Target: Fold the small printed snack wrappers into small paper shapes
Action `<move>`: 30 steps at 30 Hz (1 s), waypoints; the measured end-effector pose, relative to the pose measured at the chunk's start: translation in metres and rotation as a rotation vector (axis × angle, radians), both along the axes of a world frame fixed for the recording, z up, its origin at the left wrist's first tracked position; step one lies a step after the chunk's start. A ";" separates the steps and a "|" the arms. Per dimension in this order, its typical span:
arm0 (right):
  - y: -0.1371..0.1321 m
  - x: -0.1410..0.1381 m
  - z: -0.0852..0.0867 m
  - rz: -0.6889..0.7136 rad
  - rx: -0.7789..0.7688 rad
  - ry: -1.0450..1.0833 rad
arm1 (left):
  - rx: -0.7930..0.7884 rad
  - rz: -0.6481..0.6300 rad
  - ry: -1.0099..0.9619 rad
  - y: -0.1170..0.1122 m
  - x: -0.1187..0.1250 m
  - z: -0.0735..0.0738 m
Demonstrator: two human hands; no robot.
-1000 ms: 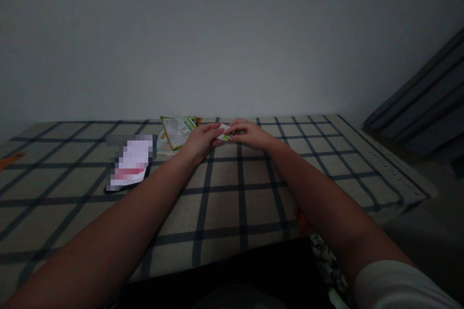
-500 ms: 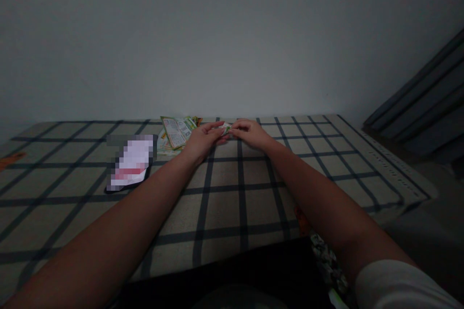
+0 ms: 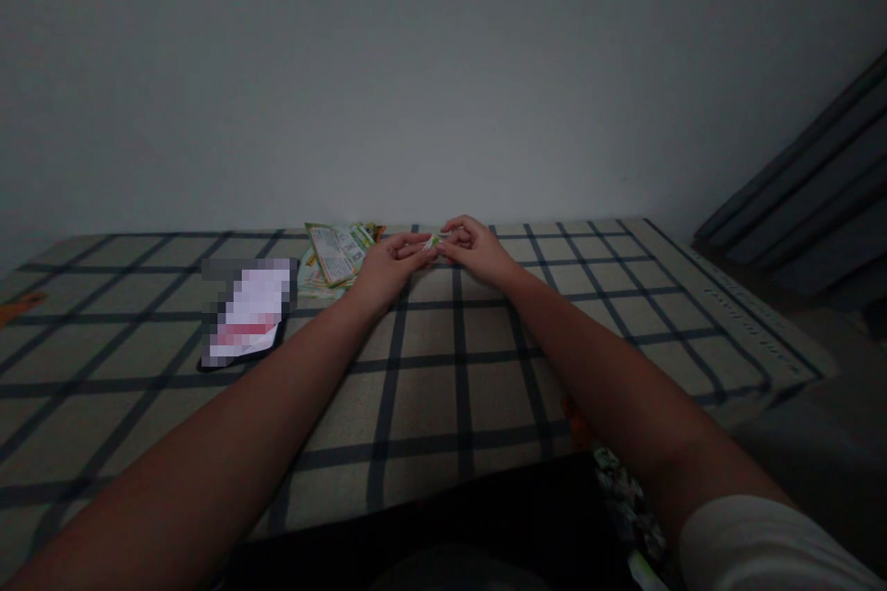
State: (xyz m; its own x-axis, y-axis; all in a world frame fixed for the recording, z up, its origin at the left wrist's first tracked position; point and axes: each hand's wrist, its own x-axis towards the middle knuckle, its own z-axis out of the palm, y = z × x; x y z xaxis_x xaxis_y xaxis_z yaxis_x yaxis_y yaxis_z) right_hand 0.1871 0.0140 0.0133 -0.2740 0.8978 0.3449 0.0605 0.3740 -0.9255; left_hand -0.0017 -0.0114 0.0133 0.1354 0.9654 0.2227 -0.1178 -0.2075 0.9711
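Toward the far edge of the checked surface point(image 3: 430, 397), the left hand point(image 3: 384, 271) and right hand point(image 3: 480, 251), nearly closed, pinch a small packet point(image 3: 433, 241) from opposite sides, presumably to steady it

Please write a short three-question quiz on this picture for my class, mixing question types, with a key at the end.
1. Multiple choice: what pattern covers the cloth?
A) Polka dots
B) A grid of dark lines
C) Zigzags

2. True or false: from the wearer's view, the device with the lit screen lies to the left of the printed packets.

3. Short answer: which hand or hands hold the small white-and-green piece?

Key:
1. B
2. True
3. Both: the left hand and the right hand
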 end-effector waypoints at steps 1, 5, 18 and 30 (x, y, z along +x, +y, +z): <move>0.000 0.000 0.000 0.006 -0.006 -0.007 | 0.004 -0.001 -0.007 0.000 0.000 0.000; -0.001 0.000 0.003 0.011 -0.004 -0.034 | 0.004 -0.018 -0.004 0.003 -0.002 -0.003; -0.003 0.003 0.008 0.063 -0.100 -0.034 | 0.110 0.052 0.252 -0.001 -0.004 0.002; 0.003 0.004 0.003 0.120 -0.258 0.046 | -0.130 -0.057 -0.058 -0.001 0.002 -0.002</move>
State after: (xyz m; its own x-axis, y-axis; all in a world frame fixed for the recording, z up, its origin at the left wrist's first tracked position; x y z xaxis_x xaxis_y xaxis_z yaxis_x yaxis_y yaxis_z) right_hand 0.1912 0.0172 0.0159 -0.3733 0.9194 0.1235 -0.0140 0.1276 -0.9917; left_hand -0.0001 -0.0121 0.0113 0.1814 0.9778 0.1050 -0.1824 -0.0715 0.9806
